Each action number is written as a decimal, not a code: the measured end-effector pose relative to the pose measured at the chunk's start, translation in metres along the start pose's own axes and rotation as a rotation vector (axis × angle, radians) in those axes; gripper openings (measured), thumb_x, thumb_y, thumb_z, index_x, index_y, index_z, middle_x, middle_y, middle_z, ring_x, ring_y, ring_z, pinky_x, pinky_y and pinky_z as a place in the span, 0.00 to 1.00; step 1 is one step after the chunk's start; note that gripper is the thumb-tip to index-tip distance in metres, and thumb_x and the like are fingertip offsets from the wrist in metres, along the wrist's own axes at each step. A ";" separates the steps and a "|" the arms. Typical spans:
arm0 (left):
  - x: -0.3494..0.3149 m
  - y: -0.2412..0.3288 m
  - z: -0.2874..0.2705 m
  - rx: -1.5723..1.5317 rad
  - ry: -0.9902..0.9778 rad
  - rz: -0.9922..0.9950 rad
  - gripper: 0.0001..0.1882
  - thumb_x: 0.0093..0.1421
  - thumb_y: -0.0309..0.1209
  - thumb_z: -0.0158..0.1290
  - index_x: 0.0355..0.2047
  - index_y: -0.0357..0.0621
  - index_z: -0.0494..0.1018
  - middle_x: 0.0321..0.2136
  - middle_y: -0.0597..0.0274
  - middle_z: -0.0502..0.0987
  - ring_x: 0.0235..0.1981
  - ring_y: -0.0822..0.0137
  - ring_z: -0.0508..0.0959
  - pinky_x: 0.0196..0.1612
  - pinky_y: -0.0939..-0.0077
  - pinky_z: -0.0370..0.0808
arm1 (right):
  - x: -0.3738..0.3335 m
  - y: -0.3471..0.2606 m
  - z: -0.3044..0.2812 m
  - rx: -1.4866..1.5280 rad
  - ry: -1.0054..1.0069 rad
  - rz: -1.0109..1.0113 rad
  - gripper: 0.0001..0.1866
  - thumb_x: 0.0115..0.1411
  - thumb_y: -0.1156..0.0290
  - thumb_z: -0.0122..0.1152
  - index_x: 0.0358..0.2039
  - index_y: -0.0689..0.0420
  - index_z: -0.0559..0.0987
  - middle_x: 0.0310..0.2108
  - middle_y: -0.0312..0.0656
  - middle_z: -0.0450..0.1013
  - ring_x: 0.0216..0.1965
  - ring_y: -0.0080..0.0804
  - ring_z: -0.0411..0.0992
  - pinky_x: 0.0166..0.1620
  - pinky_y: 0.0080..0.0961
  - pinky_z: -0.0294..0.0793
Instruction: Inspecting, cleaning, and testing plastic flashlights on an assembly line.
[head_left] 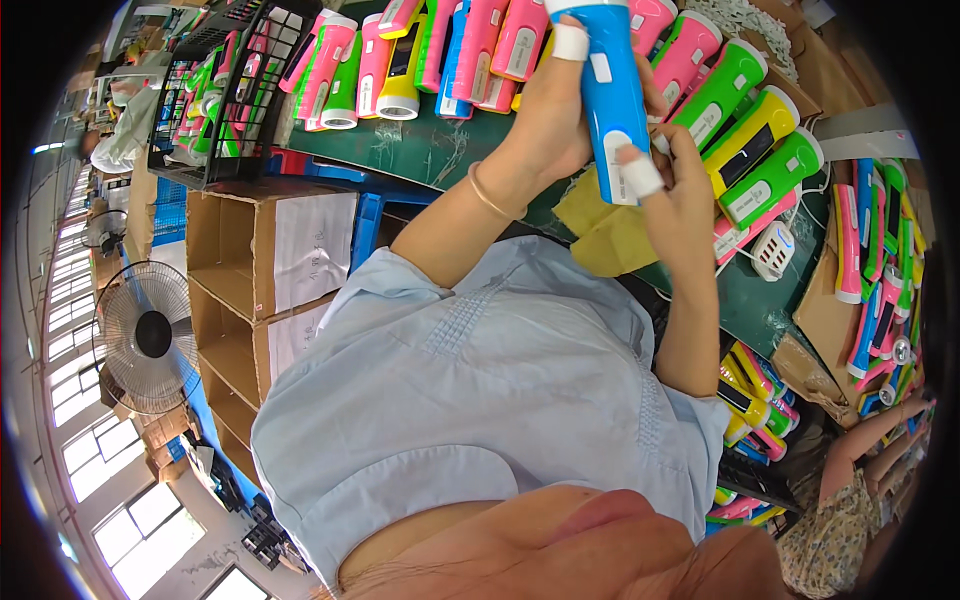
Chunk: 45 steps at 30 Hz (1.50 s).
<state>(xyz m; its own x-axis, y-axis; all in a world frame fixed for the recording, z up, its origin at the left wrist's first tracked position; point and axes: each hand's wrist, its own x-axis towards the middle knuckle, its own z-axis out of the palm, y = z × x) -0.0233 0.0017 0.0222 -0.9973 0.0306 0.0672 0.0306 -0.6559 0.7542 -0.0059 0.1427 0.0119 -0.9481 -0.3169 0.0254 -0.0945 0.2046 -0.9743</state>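
Observation:
A blue flashlight [612, 100] with a white head is held up over the table, its narrow end toward me. My left hand [556, 115] is wrapped round its body from the left, the thumb covered in white tape. At the narrow end my right hand [684, 185] closes from the right. Its white-taped thumb presses at the pale label panel, and its other fingers bend behind the flashlight, partly hidden. Beneath my hands lies a yellow cloth [605, 225]. Close to my right hand rest a green flashlight [772, 178] and a yellow flashlight [752, 140].
Rows of pink, green and yellow flashlights [480, 50] cover the far side of the green table [420, 155]. A white multi-port charger [773, 250] with cables sits right. A black crate [215, 165], cardboard shelves [228, 270] and a fan [152, 334] stand left. Another person [835, 510] works at lower right.

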 end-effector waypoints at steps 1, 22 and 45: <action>-0.004 0.008 0.003 -0.125 0.024 -0.064 0.28 0.62 0.53 0.36 0.37 0.36 0.66 0.28 0.50 0.74 0.31 0.61 0.77 0.35 0.68 0.76 | -0.001 0.003 -0.004 0.158 0.003 -0.165 0.15 0.57 0.66 0.55 0.38 0.65 0.70 0.29 0.40 0.69 0.33 0.22 0.67 0.36 0.20 0.66; -0.009 0.015 -0.003 0.822 -0.218 0.166 0.32 0.52 0.35 0.56 0.53 0.36 0.55 0.38 0.54 0.71 0.41 0.64 0.72 0.44 0.72 0.71 | -0.006 -0.006 -0.051 0.221 0.041 -0.103 0.13 0.62 0.64 0.48 0.29 0.60 0.74 0.23 0.30 0.68 0.23 0.13 0.58 0.26 0.12 0.54; -0.012 0.006 0.007 1.030 -0.107 -0.013 0.33 0.39 0.35 0.59 0.40 0.27 0.58 0.31 0.51 0.69 0.32 0.62 0.73 0.33 0.72 0.71 | 0.004 -0.030 -0.037 -0.222 -0.020 -0.198 0.11 0.58 0.69 0.52 0.27 0.65 0.75 0.13 0.40 0.65 0.15 0.23 0.61 0.20 0.24 0.58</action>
<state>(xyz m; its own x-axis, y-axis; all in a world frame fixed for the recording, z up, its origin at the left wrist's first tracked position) -0.0105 0.0031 0.0307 -0.9883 0.1327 0.0751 0.1129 0.3061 0.9453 -0.0179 0.1697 0.0495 -0.8985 -0.3888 0.2036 -0.3433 0.3336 -0.8780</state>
